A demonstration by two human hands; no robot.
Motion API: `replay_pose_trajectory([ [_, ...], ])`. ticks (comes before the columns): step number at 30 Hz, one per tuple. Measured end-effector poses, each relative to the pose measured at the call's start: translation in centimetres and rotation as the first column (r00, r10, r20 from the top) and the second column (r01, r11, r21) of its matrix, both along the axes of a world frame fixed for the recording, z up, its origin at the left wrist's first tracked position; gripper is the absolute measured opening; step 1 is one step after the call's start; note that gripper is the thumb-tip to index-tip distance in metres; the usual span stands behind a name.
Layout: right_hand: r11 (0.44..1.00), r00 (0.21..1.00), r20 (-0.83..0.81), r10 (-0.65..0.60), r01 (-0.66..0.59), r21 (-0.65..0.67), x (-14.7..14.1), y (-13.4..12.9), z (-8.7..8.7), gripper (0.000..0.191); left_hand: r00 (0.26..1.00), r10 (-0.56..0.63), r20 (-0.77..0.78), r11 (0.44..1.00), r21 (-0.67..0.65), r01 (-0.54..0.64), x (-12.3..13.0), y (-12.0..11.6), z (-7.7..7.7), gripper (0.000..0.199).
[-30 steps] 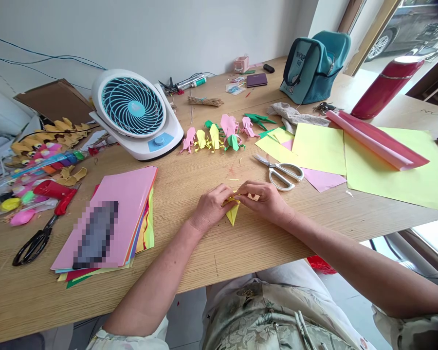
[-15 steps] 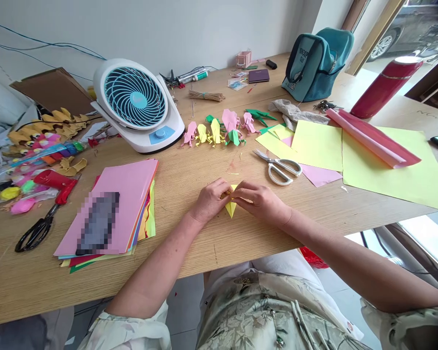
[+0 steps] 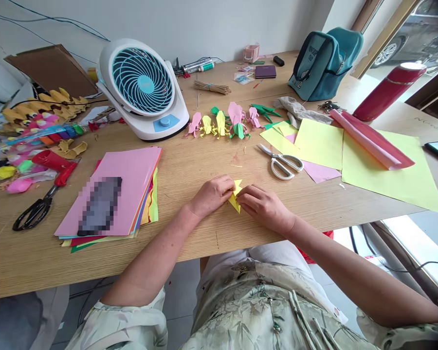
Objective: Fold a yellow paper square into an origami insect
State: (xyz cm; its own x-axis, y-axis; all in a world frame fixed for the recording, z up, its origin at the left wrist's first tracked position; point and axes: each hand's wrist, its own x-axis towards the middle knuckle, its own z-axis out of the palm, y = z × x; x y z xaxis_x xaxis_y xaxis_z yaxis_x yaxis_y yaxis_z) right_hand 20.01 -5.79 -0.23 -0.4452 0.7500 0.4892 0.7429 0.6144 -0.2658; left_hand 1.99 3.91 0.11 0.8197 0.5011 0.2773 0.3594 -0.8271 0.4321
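Between my two hands, near the table's front edge, is a small folded piece of yellow paper with pointed ends at top and bottom. My left hand is closed on its left side, the fingertips pressed to the paper. My right hand pinches the right side, thumb and fingers together. The fingers hide part of the folds. Beyond the hands stands a row of folded paper figures, among them a large pink one and a yellow one. White-handled scissors lie to the right of the row.
At left are a stack of coloured paper, black-handled shears and a white fan. Yellow sheets, a rolled red sheet, a red flask and a teal bag occupy the right side.
The view has shifted slightly. My hands have moved a little apart, and the yellow paper has turned, showing more of its upper part between them.
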Motion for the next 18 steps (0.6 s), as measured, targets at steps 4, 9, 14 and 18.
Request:
replay_pose_trajectory([
  [4,0.999,0.996,0.086,0.001,-0.005,0.05,-0.1,-0.4,-0.4,0.02,0.995,-0.044,-0.094,0.982,0.179,0.061,-0.4,0.1,0.0,0.015],
  [9,0.997,0.989,0.147,0.013,-0.025,0.08,-0.1,-0.5,-0.6,0.019,0.977,-0.104,-0.187,0.913,0.371,0.168,-0.8,0.3,-0.1,0.02],
  [14,0.995,0.989,0.147,0.022,-0.035,0.091,0.0,-0.9,-0.5,0.018,0.971,-0.136,-0.194,0.874,0.439,0.21,-1.3,0.5,-0.7,0.021],
  [18,0.995,0.986,0.164,0.029,-0.044,0.093,0.0,-1.1,-0.6,0.018,0.971,-0.134,-0.2,0.855,0.472,0.215,-1.5,0.4,-0.9,0.022],
])
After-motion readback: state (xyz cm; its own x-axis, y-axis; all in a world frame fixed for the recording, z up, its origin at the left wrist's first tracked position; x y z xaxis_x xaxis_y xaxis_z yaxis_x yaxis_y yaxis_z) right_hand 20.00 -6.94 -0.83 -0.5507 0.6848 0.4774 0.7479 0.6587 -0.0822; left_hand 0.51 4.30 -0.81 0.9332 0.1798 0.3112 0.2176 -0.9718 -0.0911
